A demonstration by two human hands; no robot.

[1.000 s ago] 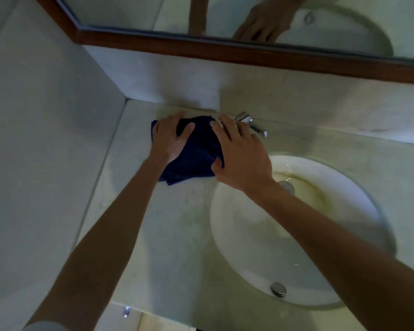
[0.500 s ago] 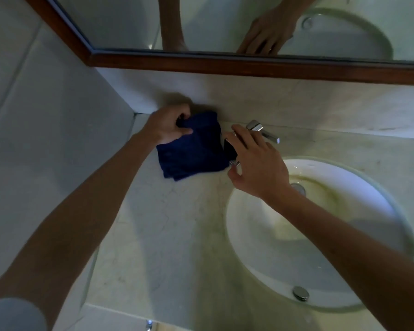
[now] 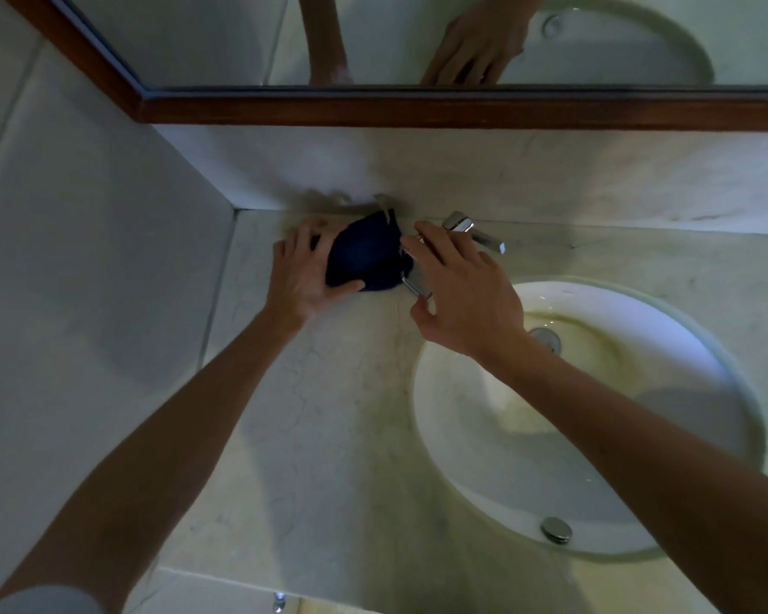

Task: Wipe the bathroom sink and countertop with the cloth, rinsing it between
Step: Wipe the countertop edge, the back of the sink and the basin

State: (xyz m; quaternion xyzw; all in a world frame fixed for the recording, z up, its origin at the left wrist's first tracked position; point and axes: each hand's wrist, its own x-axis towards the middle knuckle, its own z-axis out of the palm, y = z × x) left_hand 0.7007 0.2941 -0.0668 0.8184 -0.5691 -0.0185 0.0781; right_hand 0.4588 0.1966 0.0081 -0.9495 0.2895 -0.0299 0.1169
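A dark blue cloth (image 3: 364, 254) lies bunched on the pale marble countertop (image 3: 311, 436) near the back wall, left of the chrome tap (image 3: 473, 232). My left hand (image 3: 304, 277) holds the cloth's left side, thumb pressed on its near edge. My right hand (image 3: 462, 290) hovers over the cloth's right edge, fingers spread above the chrome spout (image 3: 415, 285), which it partly hides. The round white sink (image 3: 595, 480) sits to the right, with yellowish staining around the drain (image 3: 546, 336).
A wood-framed mirror (image 3: 417, 108) runs above the backsplash and reflects both hands. A tiled wall (image 3: 85, 259) closes the left side. A chrome overflow cap (image 3: 556, 529) sits at the sink's near rim. The counter's front edge runs along the bottom.
The cloth has gone from spread flat under both palms to bunched into a smaller lump near the back wall. My left hand now grips its left side; my right hand shifted over the spout.
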